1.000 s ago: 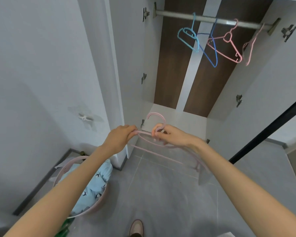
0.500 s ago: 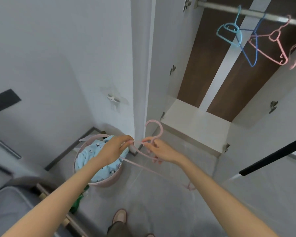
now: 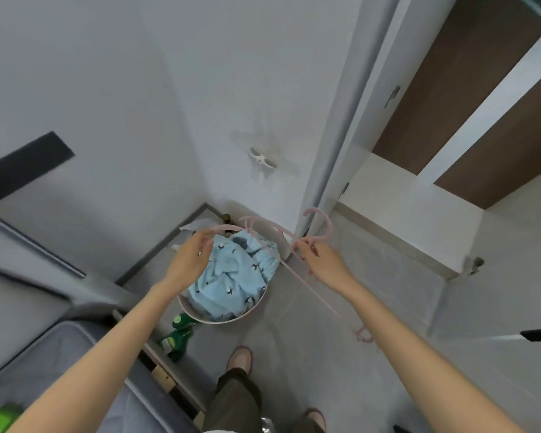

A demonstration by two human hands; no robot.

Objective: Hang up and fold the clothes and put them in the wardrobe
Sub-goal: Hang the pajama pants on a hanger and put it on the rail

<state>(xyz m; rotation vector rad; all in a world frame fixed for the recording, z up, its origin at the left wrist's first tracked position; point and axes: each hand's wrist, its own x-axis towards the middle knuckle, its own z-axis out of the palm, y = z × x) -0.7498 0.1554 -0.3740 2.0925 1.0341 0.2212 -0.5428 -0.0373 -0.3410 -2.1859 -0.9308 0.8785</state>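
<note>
My right hand (image 3: 320, 260) grips a thin pink hanger (image 3: 320, 223) by its neck, the hook pointing up and one arm slanting down to the right. My left hand (image 3: 189, 256) hovers over the pink laundry basket (image 3: 231, 320), fingers loosely curled, holding nothing. A light blue patterned garment (image 3: 231, 282) lies crumpled in the basket. The open wardrobe (image 3: 419, 195) stands at the upper right, its white floor shelf and brown back panels showing.
A grey bed or sofa (image 3: 44, 354) fills the lower left. A green bottle (image 3: 177, 337) lies on the floor beside the basket. My feet in slippers (image 3: 239, 359) stand on grey tiles. A white wardrobe door edge (image 3: 334, 151) rises between wall and wardrobe.
My head has turned left and down, so the rail with hangers has left the view. My left hand has let go of the hanger and moved over the basket.
</note>
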